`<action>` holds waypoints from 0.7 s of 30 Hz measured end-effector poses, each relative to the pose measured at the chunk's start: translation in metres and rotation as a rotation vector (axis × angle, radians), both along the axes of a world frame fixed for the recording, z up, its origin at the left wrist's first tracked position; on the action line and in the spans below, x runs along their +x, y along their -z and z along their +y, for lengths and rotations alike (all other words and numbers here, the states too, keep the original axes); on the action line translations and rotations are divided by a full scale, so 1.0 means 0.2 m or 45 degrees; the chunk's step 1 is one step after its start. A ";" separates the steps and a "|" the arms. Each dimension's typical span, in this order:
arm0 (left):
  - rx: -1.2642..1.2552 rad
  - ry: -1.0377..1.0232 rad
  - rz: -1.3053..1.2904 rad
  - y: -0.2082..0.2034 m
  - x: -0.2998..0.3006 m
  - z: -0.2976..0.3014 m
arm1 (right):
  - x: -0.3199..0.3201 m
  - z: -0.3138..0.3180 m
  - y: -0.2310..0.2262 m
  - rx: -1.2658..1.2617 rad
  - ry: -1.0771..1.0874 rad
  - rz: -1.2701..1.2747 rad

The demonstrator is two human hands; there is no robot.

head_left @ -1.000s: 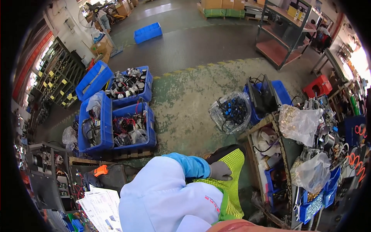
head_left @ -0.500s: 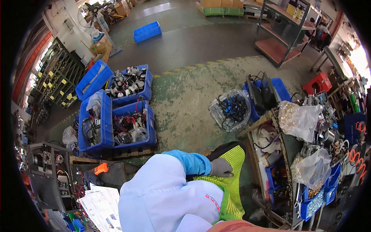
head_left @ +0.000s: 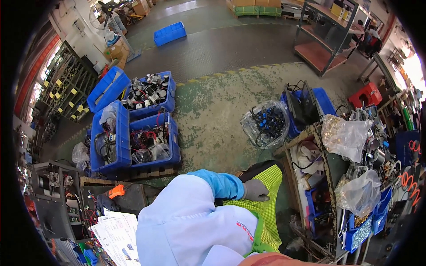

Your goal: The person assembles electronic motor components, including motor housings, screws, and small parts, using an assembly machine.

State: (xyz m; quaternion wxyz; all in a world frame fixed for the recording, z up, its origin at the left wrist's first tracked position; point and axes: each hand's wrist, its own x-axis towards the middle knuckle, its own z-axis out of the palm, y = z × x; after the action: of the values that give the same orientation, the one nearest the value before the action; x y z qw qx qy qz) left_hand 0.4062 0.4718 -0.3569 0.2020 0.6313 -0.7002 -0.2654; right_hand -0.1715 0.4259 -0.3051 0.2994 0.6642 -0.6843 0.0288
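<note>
My left hand [head_left: 255,190], in a grey glove below a blue oversleeve [head_left: 224,184], rests on the yellow-green checked apron [head_left: 270,181] over my lap. Its fingers look curled in and pressed together. Whether they grip a fold of the apron or some small thing is hidden from above. My light blue shirt [head_left: 177,221] fills the lower middle. My right hand is out of sight.
Blue crates [head_left: 155,165] of wired parts stand at the left, near printed sheets [head_left: 116,237]. A clear bag of black cables [head_left: 265,125] lies on the floor ahead. At right, a cluttered bench holds plastic bags [head_left: 346,138] and small blue bins [head_left: 358,235]. A shelf rack [head_left: 326,42] stands farther off.
</note>
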 end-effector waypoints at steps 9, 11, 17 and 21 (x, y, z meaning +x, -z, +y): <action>0.004 0.004 0.002 -0.01 0.00 0.00 | -0.02 0.01 0.03 -0.019 -0.041 -0.024; 0.012 -0.001 -0.009 -0.02 0.00 -0.01 | -0.02 0.01 0.04 -0.023 -0.050 -0.031; 0.003 0.001 -0.001 0.00 0.00 -0.01 | -0.03 0.00 0.06 -0.044 -0.086 -0.050; -0.012 0.005 0.010 0.01 -0.01 -0.01 | -0.03 -0.01 0.08 -0.058 -0.109 -0.063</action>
State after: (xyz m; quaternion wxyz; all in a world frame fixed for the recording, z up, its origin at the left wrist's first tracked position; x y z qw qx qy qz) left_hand 0.4050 0.4700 -0.3586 0.2071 0.6278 -0.7020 -0.2648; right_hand -0.1765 0.4243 -0.3207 0.2960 0.6851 -0.6615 0.0738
